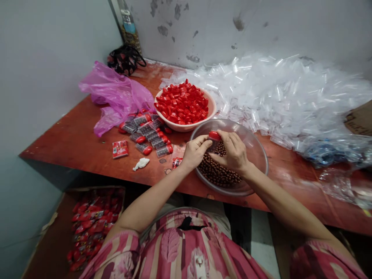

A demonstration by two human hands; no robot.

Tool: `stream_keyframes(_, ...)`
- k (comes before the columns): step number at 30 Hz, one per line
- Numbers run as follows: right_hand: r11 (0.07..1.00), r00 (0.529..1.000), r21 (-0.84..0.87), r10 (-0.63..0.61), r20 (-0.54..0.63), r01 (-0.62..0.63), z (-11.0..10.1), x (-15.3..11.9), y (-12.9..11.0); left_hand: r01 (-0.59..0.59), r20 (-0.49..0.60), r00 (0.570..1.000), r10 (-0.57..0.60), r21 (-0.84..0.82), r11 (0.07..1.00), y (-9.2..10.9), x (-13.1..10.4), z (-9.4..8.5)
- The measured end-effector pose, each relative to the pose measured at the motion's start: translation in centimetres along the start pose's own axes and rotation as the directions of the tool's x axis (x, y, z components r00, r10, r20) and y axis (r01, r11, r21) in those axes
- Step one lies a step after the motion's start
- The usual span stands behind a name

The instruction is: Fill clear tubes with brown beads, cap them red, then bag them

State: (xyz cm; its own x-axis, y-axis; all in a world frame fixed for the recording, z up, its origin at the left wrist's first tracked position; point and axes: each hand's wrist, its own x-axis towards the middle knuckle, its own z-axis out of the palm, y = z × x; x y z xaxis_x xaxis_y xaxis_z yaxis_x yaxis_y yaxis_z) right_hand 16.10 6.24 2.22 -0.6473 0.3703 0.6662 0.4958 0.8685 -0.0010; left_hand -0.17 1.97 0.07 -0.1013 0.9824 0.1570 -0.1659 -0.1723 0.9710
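Over a wide clear bowl (257, 155), both my hands hold one small clear plastic container (213, 145) with a red cap (214, 135) at its top. My left hand (196, 152) pinches the container's side, fingers closed. My right hand (234, 151) has its fingertips at the red cap, with the thumb lower down near the container. Brown round balls (221, 170) lie in the bowl beneath. Behind it stands a pale bowl (213, 108) heaped with red caps (183, 102). Several capped containers (155, 133) holding dark balls lie in a pile to the left.
A great heap of clear plastic containers (279, 93) covers the back right. Pink plastic bag (116, 93), red packet (120, 149) and crumpled white scrap (141, 164) lie at left. Below the table edge, a box holds red-capped items (93, 221). A cardboard piece (360, 118) is far right.
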Motion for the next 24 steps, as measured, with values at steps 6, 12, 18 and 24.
stream_keyframes(6, 0.994, 0.983, 0.067, 0.071, 0.167, -0.084, -1.1, 1.1, -1.3, 0.016, -0.058, 0.998, -0.023, -0.11, 0.994, 0.6, 0.2, 0.0)
stream_keyframes(12, 0.885, 0.897, 0.16, 0.418, 0.142, -0.437, -3.4, -0.3, 4.5, -0.001, -0.351, 0.935, 0.05, 0.137, 0.991, 1.1, 0.3, -6.1)
stream_keyframes(18, 0.387, 0.381, -0.29, 0.921, 0.081, -0.875, -4.2, -5.6, 18.7, 0.137, -0.439, 0.784, 0.439, 0.812, 0.567, -1.0, 1.8, -17.6)
stream_keyframes(24, 0.187, 0.176, -0.408, 0.982, 0.066, -0.894, -1.7, -7.1, 24.0, 0.177, -0.357, 0.851, 0.386, 0.885, 0.43, -2.9, 3.3, -20.8)
